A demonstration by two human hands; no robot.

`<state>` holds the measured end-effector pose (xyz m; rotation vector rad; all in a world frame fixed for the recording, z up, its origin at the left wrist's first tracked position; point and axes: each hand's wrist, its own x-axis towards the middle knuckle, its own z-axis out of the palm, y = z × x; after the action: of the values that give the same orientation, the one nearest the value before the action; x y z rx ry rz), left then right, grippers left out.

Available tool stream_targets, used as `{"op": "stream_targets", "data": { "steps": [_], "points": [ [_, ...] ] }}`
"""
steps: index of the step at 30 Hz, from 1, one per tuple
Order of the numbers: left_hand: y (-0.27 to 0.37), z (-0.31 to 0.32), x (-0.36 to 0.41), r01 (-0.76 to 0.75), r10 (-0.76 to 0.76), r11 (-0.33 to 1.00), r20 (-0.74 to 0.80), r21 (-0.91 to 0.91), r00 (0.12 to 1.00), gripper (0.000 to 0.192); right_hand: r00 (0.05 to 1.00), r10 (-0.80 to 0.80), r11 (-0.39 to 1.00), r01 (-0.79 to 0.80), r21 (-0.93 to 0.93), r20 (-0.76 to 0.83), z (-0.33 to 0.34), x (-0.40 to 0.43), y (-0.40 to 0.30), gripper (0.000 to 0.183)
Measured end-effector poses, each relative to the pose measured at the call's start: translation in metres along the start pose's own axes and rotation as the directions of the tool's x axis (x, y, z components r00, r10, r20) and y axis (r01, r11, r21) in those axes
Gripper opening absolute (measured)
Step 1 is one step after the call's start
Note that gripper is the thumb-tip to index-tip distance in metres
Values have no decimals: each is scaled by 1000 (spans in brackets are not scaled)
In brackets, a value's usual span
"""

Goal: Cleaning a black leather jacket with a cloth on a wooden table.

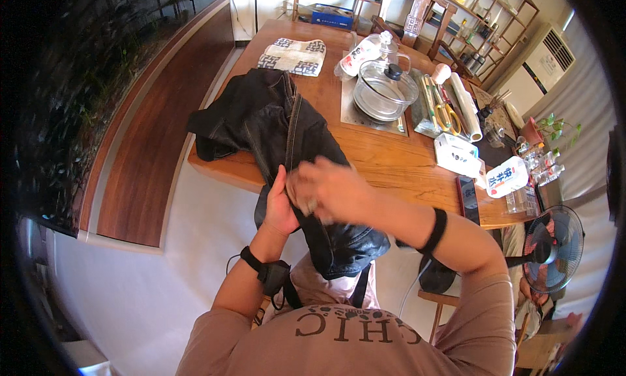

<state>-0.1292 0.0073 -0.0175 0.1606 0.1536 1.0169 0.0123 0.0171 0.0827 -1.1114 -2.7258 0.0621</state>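
Observation:
A black jacket (318, 131) with a long metal zipper (292, 126) lies partly on the wooden table (391, 156) and hangs over its near edge onto my lap. My left hand (281, 207) grips the jacket's edge near the lower part of the zipper, thumb up. Close beside it, my right hand (320, 188) is blurred over the same edge; its fingers are bent, and whether they pinch the cloth or the zipper cannot be told.
A patterned cloth (293, 57) lies beyond the jacket. A glass pot (384, 90) stands on a hob plate, right of it a tray with scissors (446, 117). A phone (468, 197) rests near the right edge; a fan (552, 249) stands beyond.

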Motion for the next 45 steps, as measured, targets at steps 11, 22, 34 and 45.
{"op": "stream_targets", "data": {
  "steps": [11,22,34,45],
  "points": [
    [3,7,1,58,-65,995,80,84,995,65,888,374,784,-148,603,-268,-28,-23,52,35],
    [3,8,-3,32,-39,994,63,102,997,64,949,-5,859,-158,487,316,-65,-95,-6,20],
    [1,10,-3,-23,18,990,33,137,999,62,953,304,784,-248,569,-4,-24,-130,2,32],
    [6,-5,6,2,-10,998,154,57,988,59,895,195,906,-8,423,-401,-29,-56,-12,48]
  ]
}}
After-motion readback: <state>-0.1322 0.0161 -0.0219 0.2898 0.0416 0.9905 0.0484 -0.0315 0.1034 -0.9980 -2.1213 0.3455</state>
